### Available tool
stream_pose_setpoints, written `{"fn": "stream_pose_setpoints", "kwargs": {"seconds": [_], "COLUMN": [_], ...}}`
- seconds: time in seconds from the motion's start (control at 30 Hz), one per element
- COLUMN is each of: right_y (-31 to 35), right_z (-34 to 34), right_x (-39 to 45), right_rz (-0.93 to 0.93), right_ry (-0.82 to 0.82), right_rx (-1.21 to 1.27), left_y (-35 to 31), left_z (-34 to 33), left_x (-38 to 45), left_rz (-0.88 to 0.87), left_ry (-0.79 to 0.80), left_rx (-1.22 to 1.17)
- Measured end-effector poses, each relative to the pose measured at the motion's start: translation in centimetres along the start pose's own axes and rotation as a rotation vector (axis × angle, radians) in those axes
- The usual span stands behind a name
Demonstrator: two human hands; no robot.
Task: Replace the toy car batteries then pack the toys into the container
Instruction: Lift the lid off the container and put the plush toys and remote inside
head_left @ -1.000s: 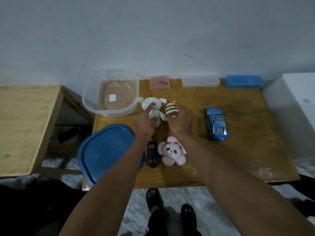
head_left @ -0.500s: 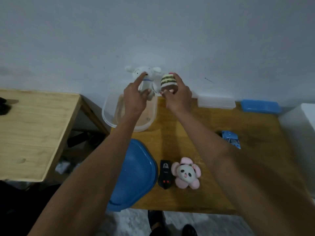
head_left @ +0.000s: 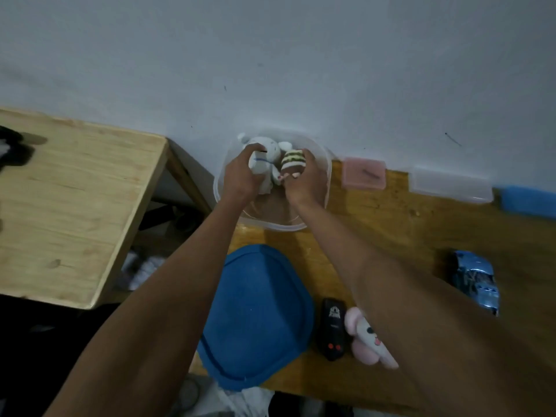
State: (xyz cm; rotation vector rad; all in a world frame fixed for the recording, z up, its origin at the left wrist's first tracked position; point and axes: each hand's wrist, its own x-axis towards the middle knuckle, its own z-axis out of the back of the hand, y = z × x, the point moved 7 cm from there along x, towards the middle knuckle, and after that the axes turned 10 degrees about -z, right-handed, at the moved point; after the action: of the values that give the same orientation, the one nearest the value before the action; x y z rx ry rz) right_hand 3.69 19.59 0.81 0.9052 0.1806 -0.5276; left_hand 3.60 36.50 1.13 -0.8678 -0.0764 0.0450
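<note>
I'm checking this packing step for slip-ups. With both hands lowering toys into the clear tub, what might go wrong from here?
The clear container sits at the table's back left corner, so a push from either hand might shift it off the edge. The right forearm crosses above the pink plush and black remote; pulling back could sweep them off the front. The white plush and striped toy are pressed together and might snag on release.

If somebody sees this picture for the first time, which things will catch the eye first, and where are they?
First come the two hands over the clear container at the table's far edge: the left hand holds a white plush toy, the right hand a striped toy. Next is the big blue lid lying near the front, with a black remote and a pink plush beside it. A blue toy car sits at right.
</note>
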Motion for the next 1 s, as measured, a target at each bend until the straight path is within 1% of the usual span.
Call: {"fn": "stream_pose_setpoints", "kwargs": {"seconds": [0.1,0.23,0.4,0.5,0.57,0.63,0.77,0.87,0.93,1.0], "right_y": [0.0,0.4,1.6,3.0,3.5,3.1,0.1,-3.9,-7.4,-11.2], "right_z": [-0.8,-1.2,0.4,2.7,5.1,7.7,12.2,15.5,16.9,17.9], "right_x": [0.8,0.6,-0.2,-1.4,-2.5,-3.4,-5.7,-7.8,-9.2,-10.4], "right_rz": [-0.028,-0.071,-0.079,-0.014,0.046,0.088,0.089,0.061,0.031,-0.028], "right_ry": [-0.004,0.002,0.064,0.042,-0.005,-0.049,-0.043,-0.052,-0.028,0.028], "right_rx": [-0.031,-0.06,-0.12,-0.104,-0.089,-0.065,-0.021,-0.045,-0.053,-0.081], "left_y": [0.7,0.9,0.4,-1.1,-3.0,-4.9,-9.4,-12.3,-13.1,-13.2], "left_z": [-1.3,-1.7,-1.1,0.2,1.1,1.4,1.4,0.3,-1.3,-3.4], "left_x": [0.5,0.7,0.3,-0.4,-1.4,-2.6,-7.0,-11.4,-14.4,-17.3], "left_rz": [0.046,0.075,0.147,0.145,0.108,0.081,0.017,-0.023,-0.016,0.033], "left_ry": [0.073,0.092,0.083,0.01,-0.058,-0.078,-0.118,-0.154,-0.134,-0.075], "left_rx": [0.029,0.059,0.114,0.158,0.147,0.123,0.126,0.146,0.148,0.151]}}
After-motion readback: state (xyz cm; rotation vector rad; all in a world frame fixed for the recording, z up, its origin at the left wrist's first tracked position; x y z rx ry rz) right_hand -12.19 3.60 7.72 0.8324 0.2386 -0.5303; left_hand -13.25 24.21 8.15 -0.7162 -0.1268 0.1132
